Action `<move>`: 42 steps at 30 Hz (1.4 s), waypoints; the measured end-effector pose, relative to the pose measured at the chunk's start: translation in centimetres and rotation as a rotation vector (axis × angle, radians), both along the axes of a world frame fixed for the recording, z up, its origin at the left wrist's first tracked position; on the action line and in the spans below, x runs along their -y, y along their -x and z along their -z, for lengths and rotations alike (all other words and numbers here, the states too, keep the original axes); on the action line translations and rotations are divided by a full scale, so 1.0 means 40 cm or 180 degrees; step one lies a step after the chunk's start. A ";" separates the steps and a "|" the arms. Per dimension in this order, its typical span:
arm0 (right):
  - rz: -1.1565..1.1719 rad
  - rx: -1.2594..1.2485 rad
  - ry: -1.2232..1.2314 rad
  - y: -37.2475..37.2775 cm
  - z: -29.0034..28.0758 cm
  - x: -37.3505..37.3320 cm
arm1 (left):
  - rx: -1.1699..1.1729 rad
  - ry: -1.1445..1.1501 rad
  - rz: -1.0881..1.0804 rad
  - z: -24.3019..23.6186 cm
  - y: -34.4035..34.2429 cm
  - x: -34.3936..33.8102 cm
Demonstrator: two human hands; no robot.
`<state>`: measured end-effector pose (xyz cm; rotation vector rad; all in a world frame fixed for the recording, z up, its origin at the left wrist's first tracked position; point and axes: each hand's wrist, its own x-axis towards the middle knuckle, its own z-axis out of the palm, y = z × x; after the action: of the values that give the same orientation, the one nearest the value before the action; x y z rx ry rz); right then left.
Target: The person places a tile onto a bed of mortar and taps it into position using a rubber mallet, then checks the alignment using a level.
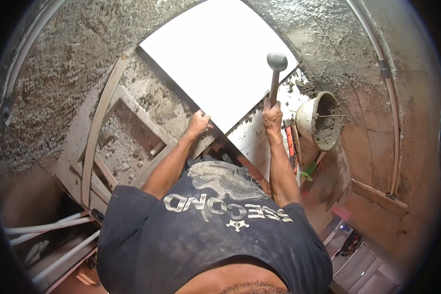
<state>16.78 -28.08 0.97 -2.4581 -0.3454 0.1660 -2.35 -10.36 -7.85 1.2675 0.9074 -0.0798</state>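
Note:
A large white tile [215, 59] lies at the far middle, one corner pointing toward me. My left hand [199, 123] is closed at the tile's left edge near that corner, its fingers curled against the edge. Gripped upright in my right hand [272, 116] is a rubber mallet [277, 62] with a grey head and wooden handle. The mallet's head shows over the right part of the tile; whether it touches the surface I cannot tell. Under the near right side of the tile lies another white, mortar-spotted tile [252, 134].
A bucket of wet mortar [306, 117] stands right of my right hand. Beside it are a red-and-black tool [291, 142] and a green-handled tool [309, 169]. A wooden frame [147, 117] with rubble inside lies left. Rough mortar walls [73, 63] and a pipe [389, 88] surround the spot.

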 end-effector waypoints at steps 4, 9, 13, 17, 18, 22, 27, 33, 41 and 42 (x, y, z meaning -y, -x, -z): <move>0.0178 -0.0078 -0.0323 -0.040 -0.046 -0.035 | 0.0107 -0.0075 0.0077 -0.011 -0.032 -0.015; 0.0332 -0.0137 -0.0225 -0.073 -0.077 -0.087 | 0.0151 0.0094 -0.0051 -0.006 -0.015 -0.017; 0.0228 0.0589 -0.0210 -0.087 0.013 -0.041 | -0.0025 0.0212 0.0075 -0.023 -0.025 -0.013; 0.0371 0.0104 0.0186 -0.134 0.008 -0.052 | 0.0035 0.0148 0.0156 -0.036 -0.020 -0.024; 0.0523 -0.0103 -0.0178 -0.104 -0.052 -0.075 | -0.0068 0.0188 0.0152 -0.042 -0.009 -0.022; 0.0445 0.0045 -0.0184 -0.091 0.013 -0.033 | -0.0195 0.0284 0.0640 -0.069 -0.019 -0.044; 0.0666 -0.0328 0.0216 -0.075 -0.095 -0.059 | -0.0305 -0.1130 0.2157 -0.240 -0.104 -0.187; 0.0129 0.0958 -0.0582 0.018 -0.064 -0.021 | 0.0207 -0.3583 0.2254 -0.230 -0.319 -0.319; -0.0177 0.0291 -0.0274 0.041 -0.049 0.000 | -0.0807 -0.3420 0.3242 -0.214 -0.422 -0.347; 0.0031 0.0016 -0.0570 0.051 -0.098 -0.019 | -0.0810 -0.3428 0.3234 -0.210 -0.420 -0.348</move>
<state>14.74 -27.33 4.90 -2.2833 -0.3355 0.1194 14.44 3.58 0.54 2.6902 0.3821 -0.6237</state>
